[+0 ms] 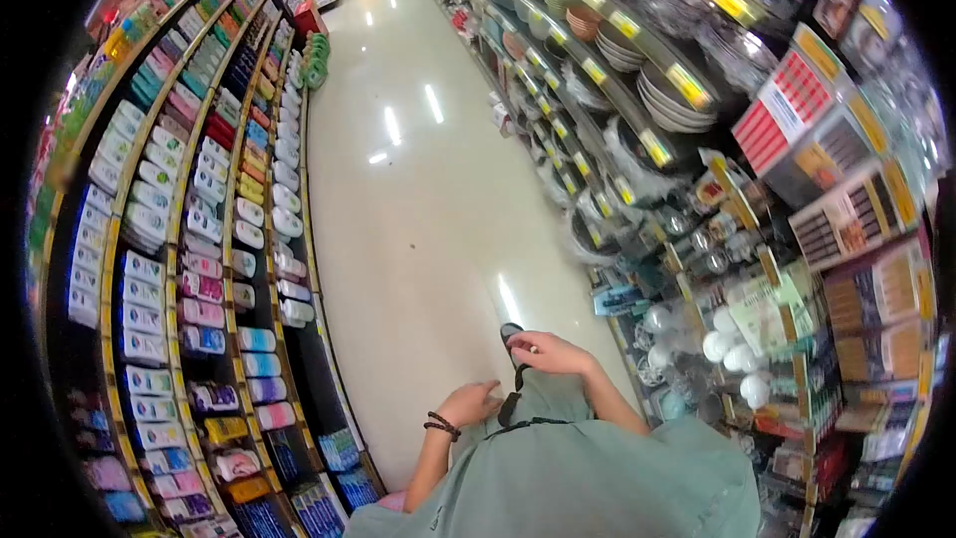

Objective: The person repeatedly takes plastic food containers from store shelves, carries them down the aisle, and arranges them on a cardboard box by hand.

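Note:
My left hand (468,406), with a dark beaded bracelet at its wrist, hangs over the front of the grey-green clothing (597,468), its fingers partly bent and pointing right. To the right, my right hand (546,352) is curled near a dark strap (510,406), with a ring or small pale item at its fingers. Whether it grips the strap is unclear. A dark shoe (510,330) shows just beyond my right hand.
Shelves of bottles (149,209) line the left side of the aisle. Bowls and plates (677,100) fill the right shelves, with boxed cutlery (856,219) and white round items (737,354) nearer. The shiny pale floor (418,199) runs between them.

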`<state>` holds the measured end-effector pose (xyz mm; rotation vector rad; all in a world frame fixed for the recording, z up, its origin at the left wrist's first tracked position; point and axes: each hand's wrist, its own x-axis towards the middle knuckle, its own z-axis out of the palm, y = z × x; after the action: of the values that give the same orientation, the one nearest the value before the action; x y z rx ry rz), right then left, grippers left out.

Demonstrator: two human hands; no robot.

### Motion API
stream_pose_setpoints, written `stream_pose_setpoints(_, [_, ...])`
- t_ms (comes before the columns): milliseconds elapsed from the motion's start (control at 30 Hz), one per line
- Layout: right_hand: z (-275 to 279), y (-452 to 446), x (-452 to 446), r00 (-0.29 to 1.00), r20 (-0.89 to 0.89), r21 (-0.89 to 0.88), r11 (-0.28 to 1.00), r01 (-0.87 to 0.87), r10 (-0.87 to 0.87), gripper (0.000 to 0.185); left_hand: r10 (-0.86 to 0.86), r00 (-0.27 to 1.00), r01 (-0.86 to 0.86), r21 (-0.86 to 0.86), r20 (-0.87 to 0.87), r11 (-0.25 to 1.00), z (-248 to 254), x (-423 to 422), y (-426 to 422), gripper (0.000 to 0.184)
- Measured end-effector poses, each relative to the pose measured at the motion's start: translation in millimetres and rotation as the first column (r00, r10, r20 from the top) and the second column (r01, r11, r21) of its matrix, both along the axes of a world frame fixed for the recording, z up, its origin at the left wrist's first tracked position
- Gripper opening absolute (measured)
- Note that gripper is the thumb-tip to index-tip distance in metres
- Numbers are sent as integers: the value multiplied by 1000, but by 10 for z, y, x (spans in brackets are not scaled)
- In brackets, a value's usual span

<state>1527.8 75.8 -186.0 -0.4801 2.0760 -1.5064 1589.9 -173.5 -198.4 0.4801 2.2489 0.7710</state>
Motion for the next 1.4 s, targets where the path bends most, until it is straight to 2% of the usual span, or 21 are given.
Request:
stream_pose_setpoints(33, [59, -9, -323, 1000, 19, -25, 1000, 2, -2, 35, 26, 1000, -26, -23, -6, 999, 67, -285, -36, 52])
stream_pose_setpoints(67, [258, -29, -665, 978, 208, -27, 1000, -1, 7, 33, 46, 983, -42, 23, -178, 999, 27, -577, -108, 51])
stream_pose_setpoints(167, [165, -180, -1496, 994, 100, -175, 982, 67, -50, 30, 179, 918, -201, -27, -354, 979, 316, -1503, -209, 49])
stream_pose_setpoints(200, [347, -231, -1769, 995, 85, -130, 990, 54, -43, 28, 233, 891, -255, -4, -390, 967, 458, -1787, -205, 48])
stream_pose_setpoints(267, [369, -358, -2259, 989, 145, -203, 977, 60, -30, 28, 337, 823, -356, 47, -457, 933, 622, -2308, -185, 47])
stream_pose_setpoints(367, [356, -573, -2948, 959, 282, -269, 961, 60, 19, 27, 428, 822, -360, 240, -376, 902, 553, -2956, -188, 45])
stream_pose_setpoints(400, [350, -650, -3175, 941, 336, -282, 957, 61, 39, 27, 383, 865, -300, 277, -324, 913, 475, -3163, -232, 44])
stream_pose_setpoints(500, [142, -895, -3912, 956, 271, -293, 955, -32, 115, 26, 246, 956, -213, 196, -159, 957, -103, -3676, -461, 44])
stream_pose_setpoints(533, [180, -970, -4172, 961, 240, -305, 951, -60, 138, 26, 211, 976, -198, 169, -61, 966, -82, -3901, -556, 44])
stream_pose_setpoints(633, [171, -1193, -5055, 963, 235, -297, 953, -62, 135, 26, 249, 966, -239, 138, -62, 961, -529, -4578, -902, 45])
stream_pose_setpoints(733, [57, -1428, -5846, 937, 348, -273, 953, 134, -32, 26, 317, 947, -300, 220, -46, 928, -720, -5465, -1328, 47])
stream_pose_setpoints(767, [56, -1462, -6139, 923, 373, -260, 945, 201, -94, 26, 347, 935, -332, 154, -76, 930, -558, -5825, -1395, 48])
stream_pose_setpoints(833, [264, -1521, -6683, 911, 381, -286, 916, 280, -159, 28, 394, 908, -372, 154, -146, 915, -390, -6608, -1540, 48])
stream_pose_setpoints(933, [417, -1621, -7346, 882, 405, -340, 856, 389, -240, 29, 359, 868, -323, 161, -341, 933, -115, -7732, -1695, 42])
stream_pose_setpoints(1033, [528, -1583, -7986, 829, 440, -326, 799, 506, -346, 29, 366, 819, -279, 249, -442, 927, 302, -8712, -1652, 38])
stream_pose_setpoints(1133, [345, -1525, -8635, 742, 500, -346, 683, 643, -446, 26, 420, 825, -252, 418, -379, 873, 529, -9467, -1501, 37])
stream_pose_setpoints(1233, [149, -1416, -9314, 679, 552, -391, 568, 724, -485, 26, 393, 878, -228, 482, -274, 846, 385, -10079, -1297, 37])
stream_pose_setpoints(1300, [23, -1301, -9881, 658, 565, -422, 511, 749, -498, 27, 288, 930, -165, 440, -229, 883, 245, -10461, -1147, 36])
stream_pose_setpoints(1367, [5, -1206, -10415, 624, 568, -430, 453, 781, -536, 27, 110, 966, 3, 434, -233, 901, 201, -10952, -1101, 34])
stream_pose_setpoints(1400, [10, -1138, -10710, 611, 558, -441, 423, 791, -561, 27, 116, 964, -12, 399, -238, 917, 201, -11211, -1086, 33])
